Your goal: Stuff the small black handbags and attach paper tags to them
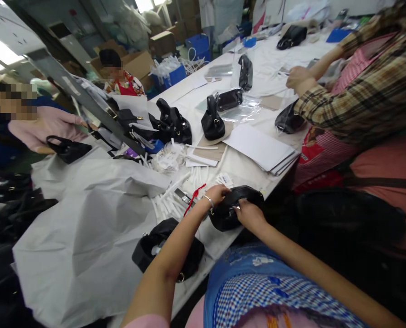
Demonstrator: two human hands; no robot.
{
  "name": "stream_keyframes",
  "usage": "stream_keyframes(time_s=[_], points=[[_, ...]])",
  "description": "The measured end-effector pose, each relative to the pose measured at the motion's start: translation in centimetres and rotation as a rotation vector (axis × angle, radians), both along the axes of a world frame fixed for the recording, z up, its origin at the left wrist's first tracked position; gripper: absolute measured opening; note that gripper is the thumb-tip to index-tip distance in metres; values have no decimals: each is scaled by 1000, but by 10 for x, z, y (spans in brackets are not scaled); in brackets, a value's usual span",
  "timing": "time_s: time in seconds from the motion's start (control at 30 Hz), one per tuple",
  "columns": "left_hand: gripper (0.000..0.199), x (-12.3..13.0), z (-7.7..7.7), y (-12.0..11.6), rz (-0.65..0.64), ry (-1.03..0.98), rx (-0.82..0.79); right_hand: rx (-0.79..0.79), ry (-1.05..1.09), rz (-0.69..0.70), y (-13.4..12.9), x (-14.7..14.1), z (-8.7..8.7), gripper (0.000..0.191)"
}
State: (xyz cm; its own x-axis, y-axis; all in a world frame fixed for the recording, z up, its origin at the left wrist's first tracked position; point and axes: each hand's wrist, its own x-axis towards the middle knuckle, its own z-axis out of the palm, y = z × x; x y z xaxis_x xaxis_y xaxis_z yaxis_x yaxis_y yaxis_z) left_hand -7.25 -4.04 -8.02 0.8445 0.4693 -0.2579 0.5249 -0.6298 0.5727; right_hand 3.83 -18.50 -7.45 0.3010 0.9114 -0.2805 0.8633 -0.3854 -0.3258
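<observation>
A black handbag (223, 219) lies at the table's near edge between my two hands. My left hand (217, 195), with a bracelet at the wrist, is closed on its upper left side. On the bag's right side, my right hand (251, 215) has its fingers bent in at the top, the tips partly hidden, with a small pale spot beside them. Another black handbag (144, 255) sits to the left, partly behind my left forearm. A red ribbon (194, 198) and a small metallic-looking piece (183, 197) lie just left of my left wrist.
White strips (165, 205) are scattered left of my hands. A stack of white sheets (261, 148) lies ahead, near several black handbags (214, 120). Grey-white paper (87, 237) drapes the left side. A co-worker in a plaid sleeve (339, 95) works at the right; two more people sit at the left.
</observation>
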Motion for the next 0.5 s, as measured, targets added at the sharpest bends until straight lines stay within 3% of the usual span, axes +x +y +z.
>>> stream_keyframes(time_s=[0.07,0.23,0.5], points=[[31,2,-6,-2,-25,-8,26,-27,-24,-47,2,-2,-3,31],[27,1,-16,-13,48,-42,18,-48,-6,-187,1,-2,-17,31],[28,-9,-19,-29,107,-137,-43,440,563,-342,-11,6,-41,33]])
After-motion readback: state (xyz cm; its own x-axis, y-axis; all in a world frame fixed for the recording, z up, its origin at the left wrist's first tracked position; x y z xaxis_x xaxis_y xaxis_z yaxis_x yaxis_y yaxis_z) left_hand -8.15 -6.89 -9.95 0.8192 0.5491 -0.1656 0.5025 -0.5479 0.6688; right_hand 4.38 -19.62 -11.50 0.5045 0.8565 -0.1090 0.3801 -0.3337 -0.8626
